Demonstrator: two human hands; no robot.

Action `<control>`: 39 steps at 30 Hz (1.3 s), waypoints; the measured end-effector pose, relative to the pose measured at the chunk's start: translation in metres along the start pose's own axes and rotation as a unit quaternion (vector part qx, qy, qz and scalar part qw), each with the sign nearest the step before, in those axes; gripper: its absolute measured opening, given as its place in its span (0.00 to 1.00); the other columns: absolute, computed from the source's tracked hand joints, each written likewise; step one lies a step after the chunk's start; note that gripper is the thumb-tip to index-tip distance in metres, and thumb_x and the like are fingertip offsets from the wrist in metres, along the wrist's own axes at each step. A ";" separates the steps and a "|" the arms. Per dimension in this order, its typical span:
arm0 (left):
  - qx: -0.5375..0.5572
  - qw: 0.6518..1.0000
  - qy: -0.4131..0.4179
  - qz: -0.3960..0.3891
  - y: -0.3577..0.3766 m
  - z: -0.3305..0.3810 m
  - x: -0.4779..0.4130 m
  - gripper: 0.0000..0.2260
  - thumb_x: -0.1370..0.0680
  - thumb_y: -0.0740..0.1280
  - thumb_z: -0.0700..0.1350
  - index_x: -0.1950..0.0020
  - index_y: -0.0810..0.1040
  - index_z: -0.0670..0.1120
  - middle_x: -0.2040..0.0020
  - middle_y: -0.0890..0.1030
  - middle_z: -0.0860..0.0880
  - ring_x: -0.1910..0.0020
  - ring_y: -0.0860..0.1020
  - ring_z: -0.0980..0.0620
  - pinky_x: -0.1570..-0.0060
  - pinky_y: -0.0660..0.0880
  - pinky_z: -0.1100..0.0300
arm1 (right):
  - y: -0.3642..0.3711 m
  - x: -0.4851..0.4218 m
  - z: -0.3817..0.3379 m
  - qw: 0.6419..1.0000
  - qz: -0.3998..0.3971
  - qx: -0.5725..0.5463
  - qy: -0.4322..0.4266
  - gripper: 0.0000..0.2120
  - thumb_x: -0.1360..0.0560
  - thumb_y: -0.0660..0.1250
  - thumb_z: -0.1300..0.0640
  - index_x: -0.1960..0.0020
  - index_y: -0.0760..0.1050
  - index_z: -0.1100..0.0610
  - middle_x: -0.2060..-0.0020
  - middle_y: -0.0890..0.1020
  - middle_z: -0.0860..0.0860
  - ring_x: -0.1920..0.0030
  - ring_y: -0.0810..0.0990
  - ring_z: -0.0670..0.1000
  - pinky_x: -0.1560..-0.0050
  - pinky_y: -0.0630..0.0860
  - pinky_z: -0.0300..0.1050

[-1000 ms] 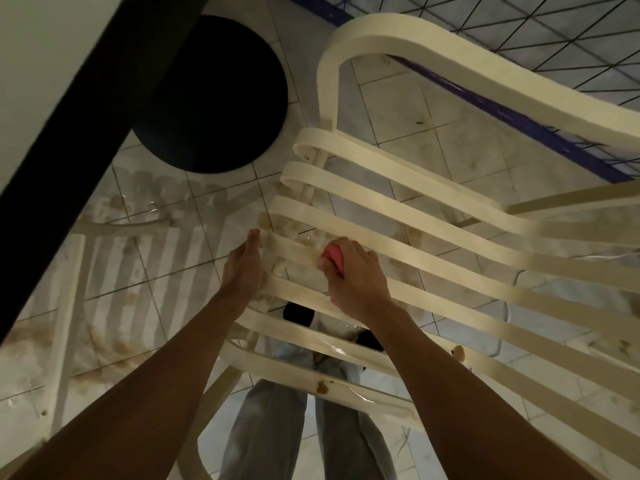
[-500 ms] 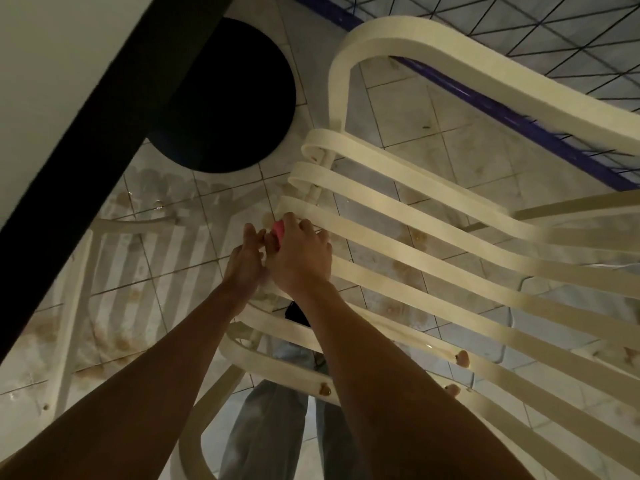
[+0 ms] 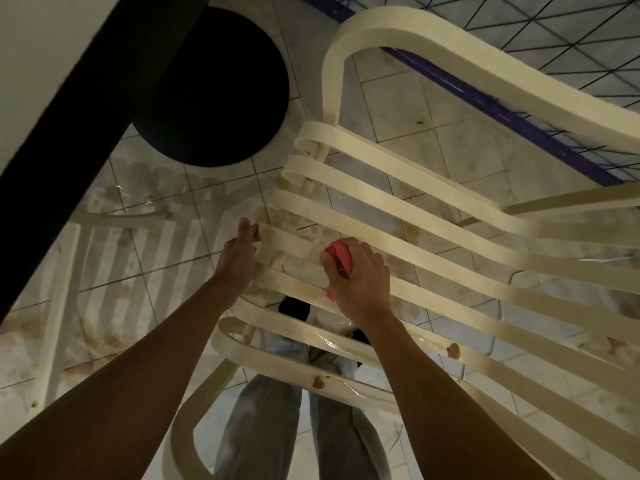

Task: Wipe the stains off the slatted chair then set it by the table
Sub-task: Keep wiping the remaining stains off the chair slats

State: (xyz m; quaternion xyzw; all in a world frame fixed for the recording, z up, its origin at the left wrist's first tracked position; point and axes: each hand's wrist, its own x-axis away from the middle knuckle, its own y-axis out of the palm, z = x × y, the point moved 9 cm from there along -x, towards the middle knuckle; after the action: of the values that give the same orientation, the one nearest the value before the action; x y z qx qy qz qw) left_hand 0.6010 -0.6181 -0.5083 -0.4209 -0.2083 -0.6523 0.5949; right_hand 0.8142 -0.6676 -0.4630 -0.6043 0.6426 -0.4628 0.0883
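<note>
Right hand (image 3: pixel 356 282) clenched round pink cloth (image 3: pixel 341 258), pressing it on slatted chair (image 3: pixel 485 71); left hand (image 3: pixel 239 254) grips its edge.

I am looking down at a floor of pale square tiles (image 3: pixel 391 109) that is showing dark grout lines and is catching the light in wet patches. Brown stains (image 3: pixel 104 327) are spreading across the tiles at the left, and smaller brown specks are dotting those farther up. A round black shape (image 3: pixel 214 91) is sitting at the upper left; I cannot tell what it is. A blue rail (image 3: pixel 485 102) is running diagonally across the upper right, with a black wire mesh (image 3: pixel 571 39) lying beyond it. At the bottom centre, grey trouser legs (image 3: pixel 263 427) are standing on the tiles, ending in a dark shoe (image 3: pixel 294 306). A thin pale cord (image 3: pixel 500 306) is trailing over the tiles at the right.
</note>
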 end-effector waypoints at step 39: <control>-0.521 0.726 0.449 -0.024 0.163 0.096 0.056 0.29 0.19 0.56 0.57 0.20 0.58 0.47 0.21 0.58 0.43 0.24 0.56 0.39 0.25 0.54 0.41 | -0.097 0.043 0.174 0.995 -0.019 0.010 0.098 0.03 0.21 0.66 0.49 0.48 0.74 0.45 0.54 0.71 0.43 0.50 0.72 0.53 0.45 0.75 0.55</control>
State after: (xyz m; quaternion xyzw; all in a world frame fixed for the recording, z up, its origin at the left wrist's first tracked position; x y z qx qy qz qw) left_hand 0.7880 -0.6109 -0.4477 -0.3177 0.4458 -0.7850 0.2902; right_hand 0.9876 -0.7739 -0.4721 -0.5673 0.6317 -0.5279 0.0218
